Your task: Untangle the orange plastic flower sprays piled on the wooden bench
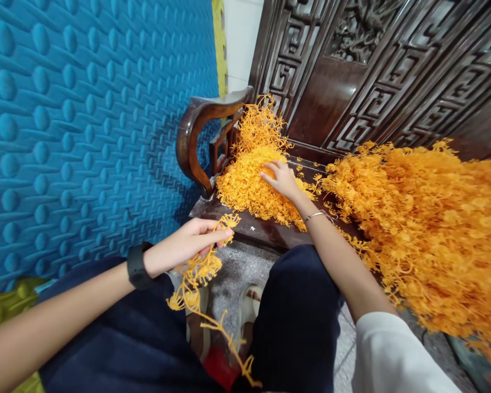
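My left hand [207,237] is closed in a pinch near the top of a branched orange plastic flower stem [191,297]. The stem hangs down between my knees, with flower-like pieces on its upper part and bare side twigs lower down. My right hand [281,177] reaches over a pile of loose yellow-orange plastic flower pieces [249,183]. Its fingers are spread at the pile's surface; whether they press into it is hard to tell. The pile lies on the seat of a dark wooden bench [265,226], against the armrest.
A large heap of orange plastic flower stems [433,218] covers the right side. The bench's curved armrest [188,136] and carved backrest [323,103] rise behind the pile. Blue textured foam matting [85,109] spans the left. Grey speckled floor [245,270] shows below the bench.
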Available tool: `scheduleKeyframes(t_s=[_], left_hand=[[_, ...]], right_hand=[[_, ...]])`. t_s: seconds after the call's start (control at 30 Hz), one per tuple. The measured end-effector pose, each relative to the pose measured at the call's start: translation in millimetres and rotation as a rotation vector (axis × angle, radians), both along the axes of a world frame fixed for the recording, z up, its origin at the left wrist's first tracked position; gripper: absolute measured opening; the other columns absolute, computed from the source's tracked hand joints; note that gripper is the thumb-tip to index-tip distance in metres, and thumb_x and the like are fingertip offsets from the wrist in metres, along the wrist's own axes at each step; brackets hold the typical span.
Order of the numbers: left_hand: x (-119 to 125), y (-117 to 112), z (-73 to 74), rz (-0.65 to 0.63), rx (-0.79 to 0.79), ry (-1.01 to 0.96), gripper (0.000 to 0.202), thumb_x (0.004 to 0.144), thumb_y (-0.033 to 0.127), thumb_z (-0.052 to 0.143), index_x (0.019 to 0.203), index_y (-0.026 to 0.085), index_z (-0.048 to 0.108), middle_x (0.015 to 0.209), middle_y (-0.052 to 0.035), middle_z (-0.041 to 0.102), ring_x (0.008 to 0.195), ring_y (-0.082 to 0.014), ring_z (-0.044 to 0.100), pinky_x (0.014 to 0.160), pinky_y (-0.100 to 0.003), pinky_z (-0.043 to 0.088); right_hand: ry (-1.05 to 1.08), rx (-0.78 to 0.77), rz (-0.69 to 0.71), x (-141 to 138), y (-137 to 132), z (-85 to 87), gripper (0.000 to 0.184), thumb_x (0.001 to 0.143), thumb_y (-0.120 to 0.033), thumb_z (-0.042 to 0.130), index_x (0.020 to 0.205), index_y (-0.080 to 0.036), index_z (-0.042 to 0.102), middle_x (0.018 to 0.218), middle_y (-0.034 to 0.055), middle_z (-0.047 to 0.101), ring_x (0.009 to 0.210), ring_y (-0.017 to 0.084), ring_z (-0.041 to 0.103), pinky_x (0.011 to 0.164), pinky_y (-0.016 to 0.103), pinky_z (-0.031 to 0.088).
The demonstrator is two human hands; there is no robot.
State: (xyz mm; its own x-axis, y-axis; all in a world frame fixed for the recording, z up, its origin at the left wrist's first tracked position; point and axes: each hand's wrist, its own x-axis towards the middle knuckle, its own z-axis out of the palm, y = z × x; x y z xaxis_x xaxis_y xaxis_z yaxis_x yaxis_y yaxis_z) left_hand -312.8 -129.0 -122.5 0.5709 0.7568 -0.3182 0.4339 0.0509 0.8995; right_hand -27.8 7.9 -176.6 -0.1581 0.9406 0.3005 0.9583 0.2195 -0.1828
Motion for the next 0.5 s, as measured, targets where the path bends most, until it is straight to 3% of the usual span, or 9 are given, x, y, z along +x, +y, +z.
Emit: scheduleKeyframes(t_s=[0.23,0.4,0.5], left_hand=[[10.1,-0.1,2.9,-0.027,-0.018,-0.04,0.036,0.081,0.047,0.052,0.062,0.017,0.048,0.044,0.0072,0.037,0.042,-0.0064,0.032,0.043,-0.019,0.024],[14.8,1.0,5.0,-0.045,-0.006,-0.06,0.036,0.08,0.046,0.053,0.06,0.018,0.047,0.045,0.0069,0.039,0.041,-0.0068,0.035,0.042,-0.019,0.026],[14.0,0.8,6.2,-0.05,-0.004,-0.065,0.034,0.08,0.046,0.053,0.061,0.018,0.047,0.044,0.0066,0.04,0.041,-0.0073,0.037,0.042,-0.019,0.026]], right_hand=[[-0.034,-0.213,-0.1,-17.8,18.3,-8.5,0.079,0.075,-0.073,0.038,0.139,-0.026,0.036,0.149,0.0134,0.027,0.135,0.042,0.02,0.101,0.064,0.022],[-0.045,-0.246,-0.006,-16.3,20.9,-7.8,0.081,0.069,-0.078,0.042,0.132,-0.028,0.046,0.138,0.0141,0.041,0.128,0.039,0.032,0.101,0.064,0.024],[-0.056,-0.249,0.038,-13.6,15.9,-8.0,0.079,0.069,-0.077,0.043,0.131,-0.027,0.048,0.137,0.0145,0.042,0.126,0.038,0.034,0.101,0.063,0.024]])
